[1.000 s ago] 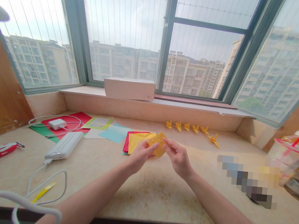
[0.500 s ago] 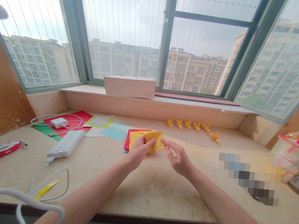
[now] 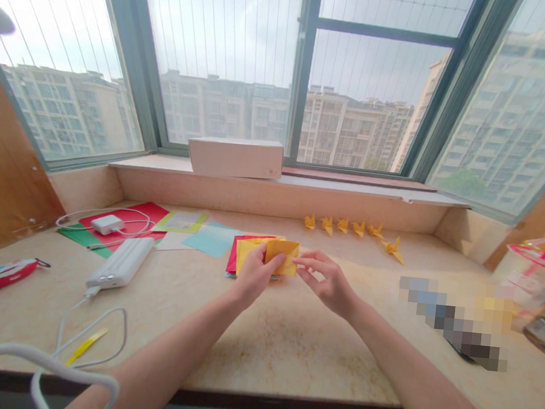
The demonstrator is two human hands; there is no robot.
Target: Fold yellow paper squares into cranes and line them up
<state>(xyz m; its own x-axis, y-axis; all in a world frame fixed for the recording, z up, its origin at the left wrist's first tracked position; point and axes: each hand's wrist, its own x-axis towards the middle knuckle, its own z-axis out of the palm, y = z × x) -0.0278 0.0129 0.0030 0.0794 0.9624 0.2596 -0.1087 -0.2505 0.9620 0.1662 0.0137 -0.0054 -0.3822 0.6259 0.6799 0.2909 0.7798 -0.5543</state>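
Note:
A folded piece of yellow origami paper is held up in front of me, its outline close to a square. My left hand grips it from the left, thumb across its front; the fingers behind are partly hidden. At the paper's right edge, the fingertips of my right hand pinch the border, with the other fingers curled loosely. Behind and below lies a small stack of coloured paper, with red, yellow and blue edges showing.
Several yellow paper cranes stand at the back right. On the left lie coloured sheets, a white power bank with cables, a red-and-white pouch and a yellow strip. A blurred-out object and a plastic cup are at right.
A slanted flap on the yellow paper has come down, so the paper now looks squarer and narrower. My right hand has shifted slightly, its fingers still at the right edge.

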